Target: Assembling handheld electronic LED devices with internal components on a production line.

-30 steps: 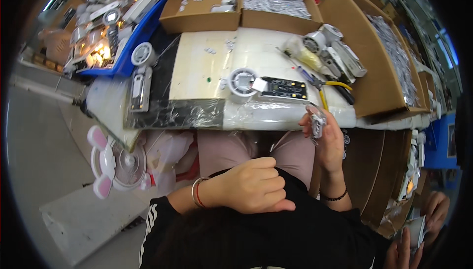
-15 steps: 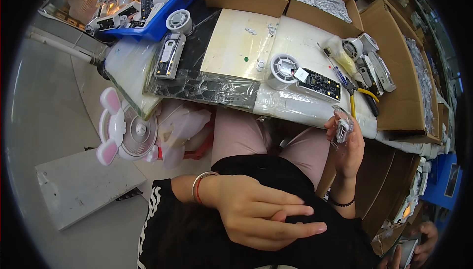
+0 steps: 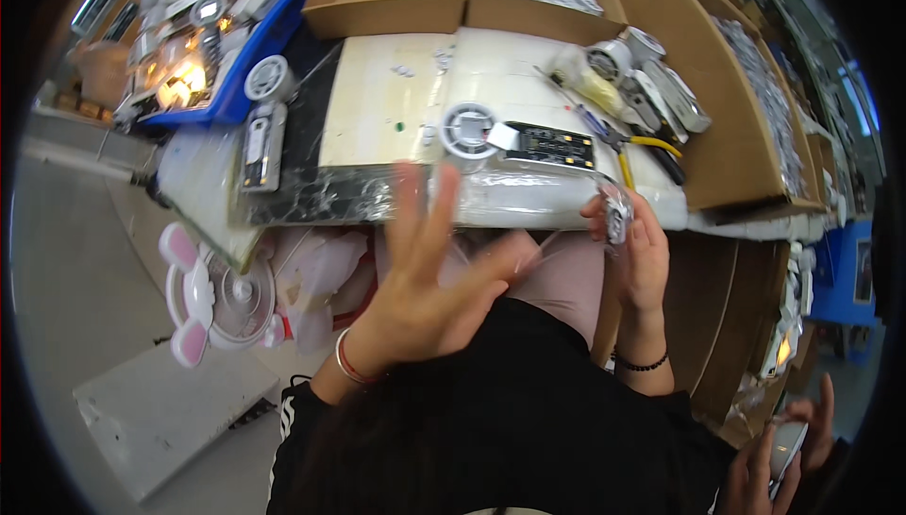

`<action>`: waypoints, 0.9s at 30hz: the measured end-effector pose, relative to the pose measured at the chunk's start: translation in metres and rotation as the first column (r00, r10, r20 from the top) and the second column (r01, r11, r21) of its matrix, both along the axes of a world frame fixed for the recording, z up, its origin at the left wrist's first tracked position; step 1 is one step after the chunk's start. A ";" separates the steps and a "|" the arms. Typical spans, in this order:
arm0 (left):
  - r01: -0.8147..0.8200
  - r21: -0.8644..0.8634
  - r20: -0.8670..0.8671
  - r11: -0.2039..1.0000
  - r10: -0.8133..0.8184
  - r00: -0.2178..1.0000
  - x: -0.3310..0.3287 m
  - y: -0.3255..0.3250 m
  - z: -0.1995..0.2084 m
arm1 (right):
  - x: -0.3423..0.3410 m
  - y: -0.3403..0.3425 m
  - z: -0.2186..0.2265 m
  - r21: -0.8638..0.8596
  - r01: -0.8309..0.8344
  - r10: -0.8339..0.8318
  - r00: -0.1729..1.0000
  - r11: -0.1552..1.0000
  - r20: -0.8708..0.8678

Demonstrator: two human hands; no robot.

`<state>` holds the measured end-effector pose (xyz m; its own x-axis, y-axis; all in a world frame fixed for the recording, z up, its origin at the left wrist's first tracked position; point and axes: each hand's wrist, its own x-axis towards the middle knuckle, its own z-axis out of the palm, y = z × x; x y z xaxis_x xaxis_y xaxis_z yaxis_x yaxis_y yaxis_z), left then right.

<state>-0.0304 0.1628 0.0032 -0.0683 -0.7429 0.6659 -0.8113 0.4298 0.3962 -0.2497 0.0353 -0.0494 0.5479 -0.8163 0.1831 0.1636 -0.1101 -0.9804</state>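
Desk (image 3: 528,67), light-topped, in a cluttered workroom. Small clear-wrapped bundle of white pieces (image 3: 616,217): one, just off the front edge, right of middle, grasped in the fingers of the right hand (image 3: 645,255). Left hand (image 3: 429,279): blurred, fingers spread, unladen, before the front edge. Round white fan head (image 3: 468,132), dark circuit board (image 3: 557,147) just to its right: near the front edge. Yellow-handled pliers (image 3: 653,144): toward the right edge. Large cardboard box (image 3: 722,142): right edge. Blue bin (image 3: 253,69): far left corner.
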 end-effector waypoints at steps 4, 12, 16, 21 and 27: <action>0.092 0.091 -0.462 0.992 -0.040 0.886 0.012 -0.010 -0.028 | -0.001 -0.004 0.016 0.505 -0.168 0.037 0.965 0.847 0.259; 0.292 0.180 -0.185 0.939 -0.260 0.948 0.001 -0.034 -0.013 | 0.017 -0.010 0.018 0.569 -0.510 0.588 0.807 0.645 0.056; 0.505 0.313 -0.668 0.804 -0.192 0.719 0.000 -0.025 -0.024 | 0.028 -0.021 0.033 0.600 -0.605 0.736 0.676 0.523 0.040; 0.523 0.315 -0.634 0.792 -0.235 0.737 0.012 -0.026 -0.030 | 0.045 -0.035 0.039 0.551 -0.699 0.858 0.509 0.456 -0.063; 0.727 0.073 -0.909 0.683 -0.255 0.330 0.023 -0.023 -0.041 | 0.056 -0.051 0.063 0.410 -0.752 0.856 0.469 0.515 -0.215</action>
<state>-0.0071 0.1397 -0.0374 -0.1621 -0.9457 0.2816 0.2831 0.2289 0.9314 -0.1937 -0.0155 0.0136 0.9559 0.0428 -0.2906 -0.2936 0.1134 -0.9492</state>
